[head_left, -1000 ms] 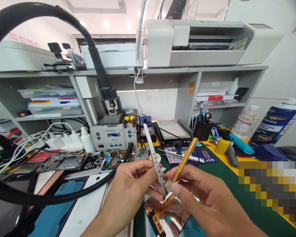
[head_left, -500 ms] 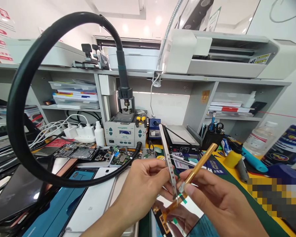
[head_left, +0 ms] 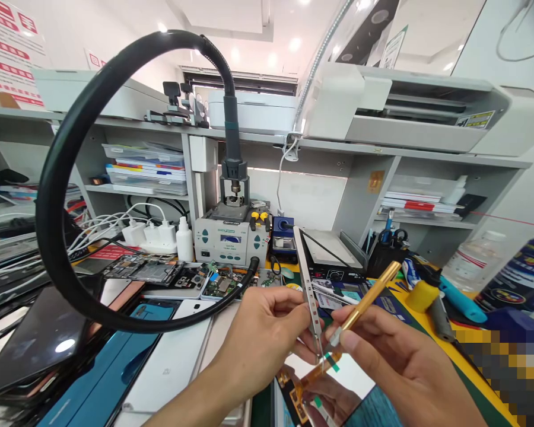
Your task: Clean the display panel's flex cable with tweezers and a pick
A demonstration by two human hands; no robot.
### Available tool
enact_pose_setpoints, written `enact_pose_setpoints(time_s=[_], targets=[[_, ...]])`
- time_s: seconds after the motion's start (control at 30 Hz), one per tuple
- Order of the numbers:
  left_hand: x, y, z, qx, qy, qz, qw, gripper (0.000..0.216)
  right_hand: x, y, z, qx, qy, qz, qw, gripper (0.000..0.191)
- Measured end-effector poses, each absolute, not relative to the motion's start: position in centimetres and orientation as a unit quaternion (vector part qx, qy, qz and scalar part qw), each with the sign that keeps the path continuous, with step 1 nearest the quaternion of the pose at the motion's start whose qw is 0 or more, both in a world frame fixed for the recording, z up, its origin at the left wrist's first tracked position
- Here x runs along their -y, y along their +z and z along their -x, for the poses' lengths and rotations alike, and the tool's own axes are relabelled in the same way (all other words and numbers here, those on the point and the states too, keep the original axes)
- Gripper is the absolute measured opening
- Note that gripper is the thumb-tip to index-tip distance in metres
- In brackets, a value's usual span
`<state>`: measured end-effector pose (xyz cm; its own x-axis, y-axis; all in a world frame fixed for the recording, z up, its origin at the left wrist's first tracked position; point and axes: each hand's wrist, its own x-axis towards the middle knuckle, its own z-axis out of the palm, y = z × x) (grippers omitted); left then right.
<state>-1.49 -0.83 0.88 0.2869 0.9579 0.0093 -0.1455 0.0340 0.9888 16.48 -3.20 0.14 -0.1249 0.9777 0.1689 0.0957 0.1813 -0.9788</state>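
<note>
The tweezers [head_left: 306, 284] were bare metal with a dull silver shine. The pen-shaped tool [head_left: 368, 300] had a smooth, brushed golden metal body. The thin orange ribbon [head_left: 314, 375] looked like glossy plastic film. The black hose [head_left: 71, 154] was matt rubber or plastic. The white phone back [head_left: 169, 362] was smooth and glossy. The desk [head_left: 427, 320] had a matt yellow and green mat.

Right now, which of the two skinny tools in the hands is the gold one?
The gold tool is in the right hand, slanting up to the right. The left hand pinches silver tweezers, which stand almost upright.
</note>
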Motion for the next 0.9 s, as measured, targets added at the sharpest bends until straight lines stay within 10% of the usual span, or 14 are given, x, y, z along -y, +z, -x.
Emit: enact_pose_setpoints(time_s=[0.9], targets=[[1.0, 1.1, 1.5, -0.349, 0.468, -0.525, 0.619, 0.013, 2.8, -0.3, -17.2, 0.648, 0.434, 0.442, 0.443, 0.019]])
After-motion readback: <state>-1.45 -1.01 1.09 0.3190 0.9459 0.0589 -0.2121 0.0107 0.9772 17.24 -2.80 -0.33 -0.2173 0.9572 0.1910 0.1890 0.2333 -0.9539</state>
